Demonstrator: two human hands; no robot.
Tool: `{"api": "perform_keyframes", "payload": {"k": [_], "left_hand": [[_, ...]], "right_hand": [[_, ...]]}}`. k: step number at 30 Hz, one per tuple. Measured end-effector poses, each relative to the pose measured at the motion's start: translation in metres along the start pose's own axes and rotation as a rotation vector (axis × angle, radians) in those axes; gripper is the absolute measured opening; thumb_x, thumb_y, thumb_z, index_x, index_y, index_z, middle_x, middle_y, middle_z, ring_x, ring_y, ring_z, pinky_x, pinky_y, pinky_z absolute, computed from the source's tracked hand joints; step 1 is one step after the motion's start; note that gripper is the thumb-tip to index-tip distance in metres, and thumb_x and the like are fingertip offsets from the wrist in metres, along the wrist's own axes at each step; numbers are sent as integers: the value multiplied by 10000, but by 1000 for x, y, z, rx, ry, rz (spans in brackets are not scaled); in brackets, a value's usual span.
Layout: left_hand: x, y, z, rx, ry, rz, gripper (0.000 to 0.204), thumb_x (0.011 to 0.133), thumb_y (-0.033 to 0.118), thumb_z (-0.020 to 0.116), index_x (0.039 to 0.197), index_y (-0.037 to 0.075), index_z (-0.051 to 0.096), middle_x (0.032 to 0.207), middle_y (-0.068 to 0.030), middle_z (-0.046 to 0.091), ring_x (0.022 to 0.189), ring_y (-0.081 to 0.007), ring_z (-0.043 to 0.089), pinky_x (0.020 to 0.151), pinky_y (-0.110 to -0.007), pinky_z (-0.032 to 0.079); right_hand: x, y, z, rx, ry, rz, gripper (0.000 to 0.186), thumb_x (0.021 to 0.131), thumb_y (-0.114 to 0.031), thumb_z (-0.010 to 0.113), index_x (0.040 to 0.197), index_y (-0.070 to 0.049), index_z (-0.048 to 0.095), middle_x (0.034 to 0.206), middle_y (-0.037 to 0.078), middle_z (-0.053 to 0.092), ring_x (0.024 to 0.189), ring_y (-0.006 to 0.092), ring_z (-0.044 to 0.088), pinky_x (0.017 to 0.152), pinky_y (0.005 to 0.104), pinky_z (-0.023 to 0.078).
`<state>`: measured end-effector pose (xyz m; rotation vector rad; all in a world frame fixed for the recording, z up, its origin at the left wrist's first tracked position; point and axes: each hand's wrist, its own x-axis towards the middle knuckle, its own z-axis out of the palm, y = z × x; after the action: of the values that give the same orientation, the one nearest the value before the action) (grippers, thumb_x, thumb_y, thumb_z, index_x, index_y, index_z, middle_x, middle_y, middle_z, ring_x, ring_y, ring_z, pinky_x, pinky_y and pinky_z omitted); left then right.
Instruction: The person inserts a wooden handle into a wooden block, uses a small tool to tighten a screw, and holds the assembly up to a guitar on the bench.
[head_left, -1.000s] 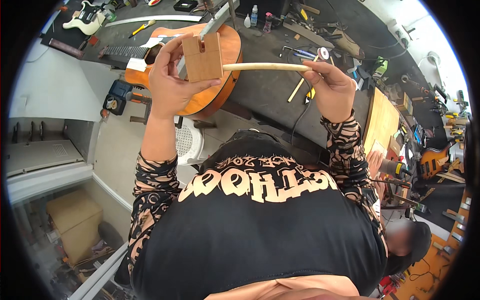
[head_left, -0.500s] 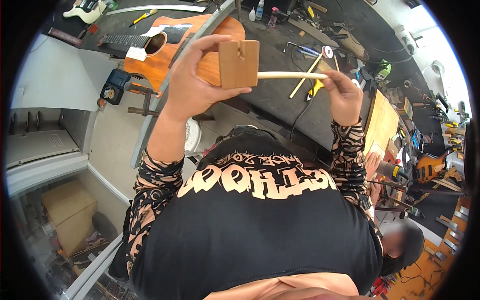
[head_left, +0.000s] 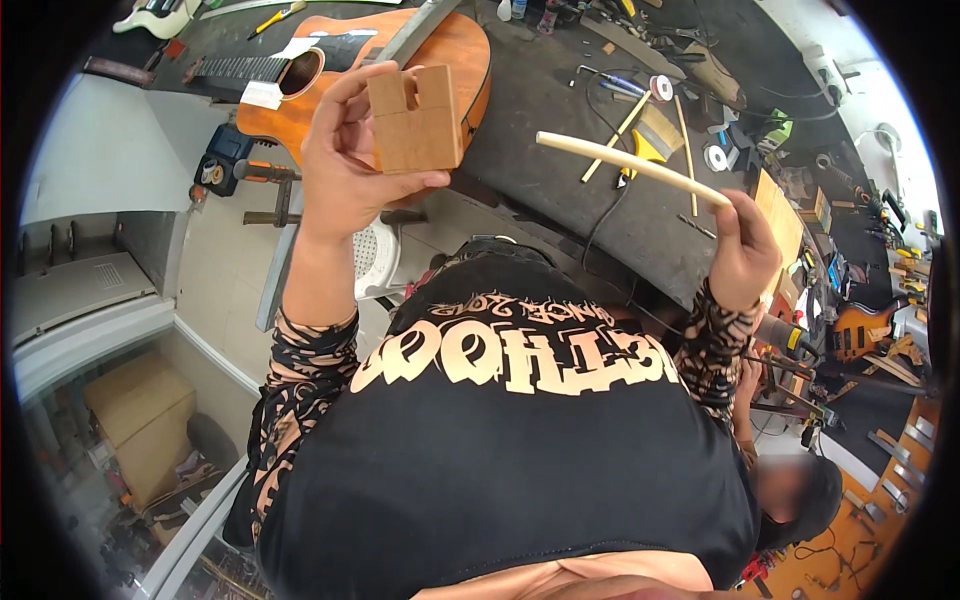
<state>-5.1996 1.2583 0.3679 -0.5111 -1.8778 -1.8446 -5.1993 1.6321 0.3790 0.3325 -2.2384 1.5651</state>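
Your left hand (head_left: pixel 338 165) has a reddish-brown, smooth-faced wooden block (head_left: pixel 418 135) in its grip, left of centre in the upper half of the frame. Its fingers curl around the block's left side, and the thumb lies along the lower edge. The block is boxy, its front face slightly taller than wide, with a narrow slot cut down from the top edge and a thin line crossing the face near the slot's lower end. It stands nearly upright, tilted a little, its slot opening toward the top of the frame.

Your right hand (head_left: pixel 745 250), right of centre, pinches the right end of a pale, slender, rounded wooden stick (head_left: pixel 632 164) between thumb and fingers. The stick bows gently upward. Its long axis runs mostly sideways, sloping down to the right; the blunt free end points left toward the block, well apart from it.

Beneath the stick in view is the dark-topped desk (head_left: pixel 530 95), with a yellow-and-black tool (head_left: pixel 650 148) on it. An orange-brown acoustic guitar (head_left: pixel 465 55) lies at the upper left, partly hidden behind the block.
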Motion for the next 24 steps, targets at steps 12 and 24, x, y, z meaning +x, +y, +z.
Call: {"api": "perform_keyframes", "payload": {"k": [12, 24], "left_hand": [[4, -7, 10, -336, -102, -61, 1004, 478, 34, 920, 1334, -1, 397, 1120, -124, 622, 993, -179, 643, 863, -299, 536], [6, -6, 17, -301, -142, -34, 984, 482, 13, 914, 1322, -15, 403, 1095, -126, 632, 1008, -170, 636, 862, -301, 540]], "right_hand": [[-4, -64, -6, -146, -155, -504, 181, 783, 21, 703, 924, 105, 628, 839, 170, 656, 807, 303, 633, 754, 399, 540], [-10, -62, -8, -202, -180, -488, 192, 766, 7, 722, 913, 94, 635, 820, 175, 656, 806, 322, 644, 746, 392, 539]]}}
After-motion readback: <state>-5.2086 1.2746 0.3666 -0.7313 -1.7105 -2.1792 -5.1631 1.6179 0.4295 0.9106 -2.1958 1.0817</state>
